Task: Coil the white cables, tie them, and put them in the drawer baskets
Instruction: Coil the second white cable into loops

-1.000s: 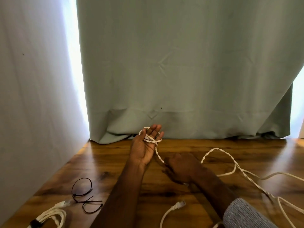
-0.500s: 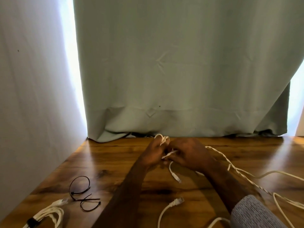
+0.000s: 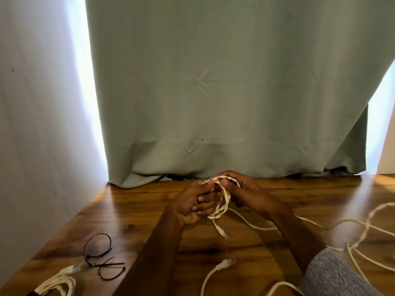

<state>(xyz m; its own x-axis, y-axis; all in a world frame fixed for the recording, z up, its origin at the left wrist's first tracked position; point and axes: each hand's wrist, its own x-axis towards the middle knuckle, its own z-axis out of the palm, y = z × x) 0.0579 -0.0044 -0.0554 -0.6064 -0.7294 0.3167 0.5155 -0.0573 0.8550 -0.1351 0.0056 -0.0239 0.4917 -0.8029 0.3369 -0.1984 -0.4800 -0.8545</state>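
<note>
White, twisted and thin, the braided data cable (image 3: 222,201) hangs in a few small loops between both hands, above the brown wooden tabletop (image 3: 132,212). The left hand (image 3: 192,205) has its fingers curled shut around the loops' near side, thumb pressed on top of the strands. The right hand (image 3: 245,193) pinches the top of the loops between thumb and forefinger, just beside the left thumb. Below the left fingers a short tail ends in a clear plastic plug (image 3: 223,233), dangling free.

It looks light and limp, with some spring in the twist, so I judge the loops would open if the pinch slackened. Best held where the turns cross, not by the plug. The long uncoiled run (image 3: 267,226) trails away under the right wrist. Two black looped zip ties (image 3: 100,259) lie well left of the left forearm, beside an already bundled white cable (image 3: 57,284).
</note>
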